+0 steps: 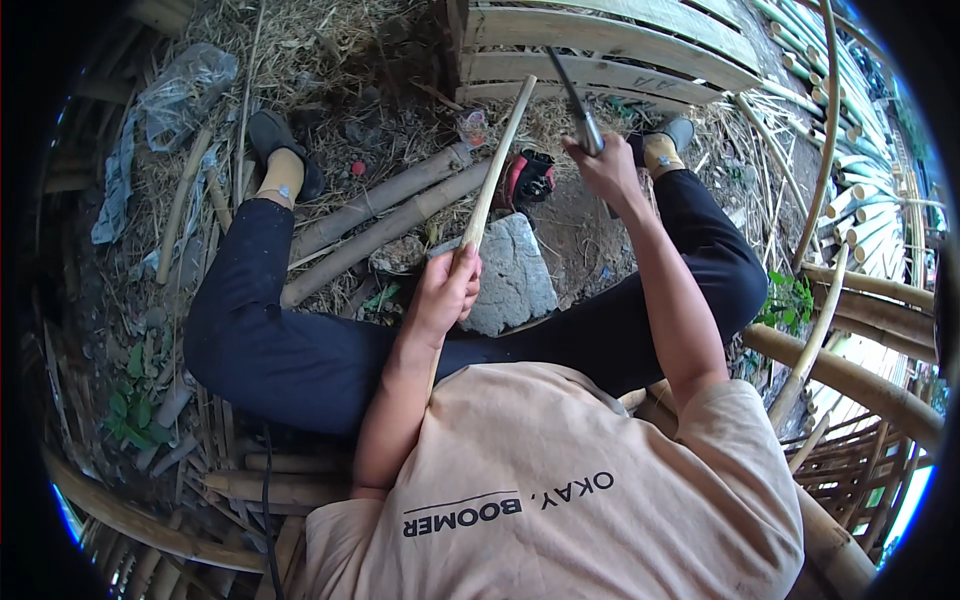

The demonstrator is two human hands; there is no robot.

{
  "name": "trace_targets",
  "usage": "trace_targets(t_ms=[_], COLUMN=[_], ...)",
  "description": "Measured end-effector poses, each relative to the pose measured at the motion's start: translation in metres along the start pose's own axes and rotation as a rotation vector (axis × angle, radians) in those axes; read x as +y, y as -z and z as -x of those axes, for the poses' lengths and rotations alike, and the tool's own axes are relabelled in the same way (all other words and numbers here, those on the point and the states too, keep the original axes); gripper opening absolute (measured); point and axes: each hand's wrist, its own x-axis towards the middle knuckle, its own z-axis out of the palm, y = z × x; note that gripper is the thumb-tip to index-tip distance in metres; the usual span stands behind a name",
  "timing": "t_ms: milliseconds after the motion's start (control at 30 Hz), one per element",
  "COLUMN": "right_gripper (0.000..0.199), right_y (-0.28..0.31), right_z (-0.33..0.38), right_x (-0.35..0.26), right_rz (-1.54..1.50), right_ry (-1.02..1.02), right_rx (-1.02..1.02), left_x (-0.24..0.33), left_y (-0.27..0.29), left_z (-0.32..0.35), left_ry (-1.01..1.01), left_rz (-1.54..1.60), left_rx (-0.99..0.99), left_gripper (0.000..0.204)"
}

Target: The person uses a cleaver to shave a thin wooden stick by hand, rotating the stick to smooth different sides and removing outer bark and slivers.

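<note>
My left hand (448, 290) is closed around a pale bamboo strip (500, 165). The strip slants up and away, and its lower part runs back along my forearm. In my right hand (605, 172) is a long knife (570, 85) with a dark blade and a shiny metal collar. Its blade points away from me, to the right of the strip's far end and apart from it. Most of the knife's handle is hidden in my fist. Below the strip, between my legs, lies a grey stone block (508, 275).
A slatted wooden crate (600, 35) stands at the far side. Two thick bamboo poles (390, 215) lie left of the stone, and a red and black object (530, 178) lies beyond it. Bundled bamboo (865, 215) is at right; clear plastic (190, 95) lies far left.
</note>
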Motion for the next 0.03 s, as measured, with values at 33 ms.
trace_targets(t_ms=[33], right_gripper=[0.044], right_y=[0.0008], right_z=[0.0114], right_x=[-0.0178], right_rz=[-0.024], right_ry=[0.016], right_rx=[-0.036], left_x=[-0.0001], left_y=[0.0052], left_z=[0.0003], left_ry=[0.024], left_rz=[0.042], left_rx=[0.001], left_gripper=[0.036])
